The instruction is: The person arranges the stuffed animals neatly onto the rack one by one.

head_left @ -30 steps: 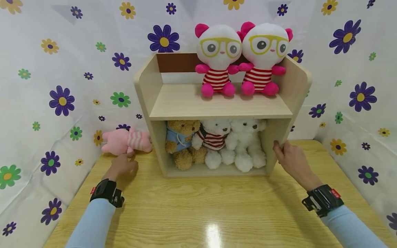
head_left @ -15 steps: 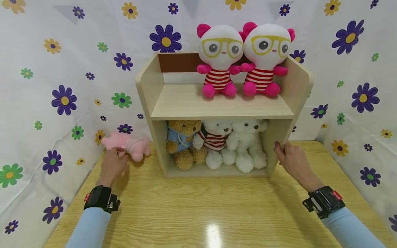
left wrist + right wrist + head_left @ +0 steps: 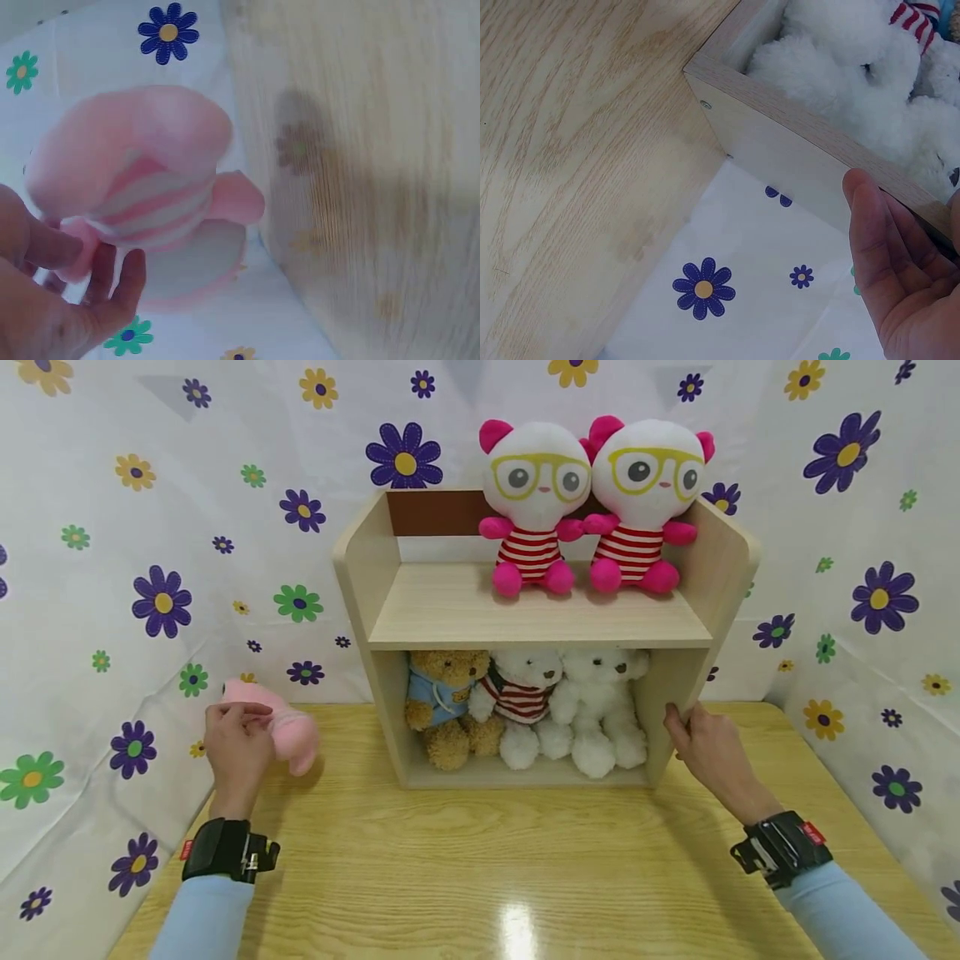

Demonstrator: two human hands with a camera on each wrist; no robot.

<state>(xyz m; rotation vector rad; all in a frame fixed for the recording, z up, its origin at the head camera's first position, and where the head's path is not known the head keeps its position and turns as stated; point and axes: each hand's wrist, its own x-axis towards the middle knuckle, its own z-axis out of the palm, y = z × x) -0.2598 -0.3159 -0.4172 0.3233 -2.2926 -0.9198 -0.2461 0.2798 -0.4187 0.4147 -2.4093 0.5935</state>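
My left hand (image 3: 238, 747) pinches a pink plush toy (image 3: 295, 733) by one small limb, held up at the table's left side. In the left wrist view the plush toy (image 3: 165, 124) shows a pink-and-white striped body and hangs slightly blurred above its shadow. On the other side, my right hand (image 3: 716, 760) grips the front edge of the right side panel of a pale wooden shelf (image 3: 540, 627). The right wrist view has the fingers (image 3: 874, 247) along the panel's outer face.
Two pink-and-white panda plushes (image 3: 531, 510) sit on the upper level. Below are a brown bear (image 3: 450, 702) in blue, a white bear (image 3: 522, 702) in stripes and a plain white bear (image 3: 603, 718). Flower-printed cloth (image 3: 172, 468) encloses the wooden table (image 3: 420, 868).
My left hand has taken hold of the pink plush toy and moved left with it, lifting and turning it. My right hand stays on the shelf's side panel.
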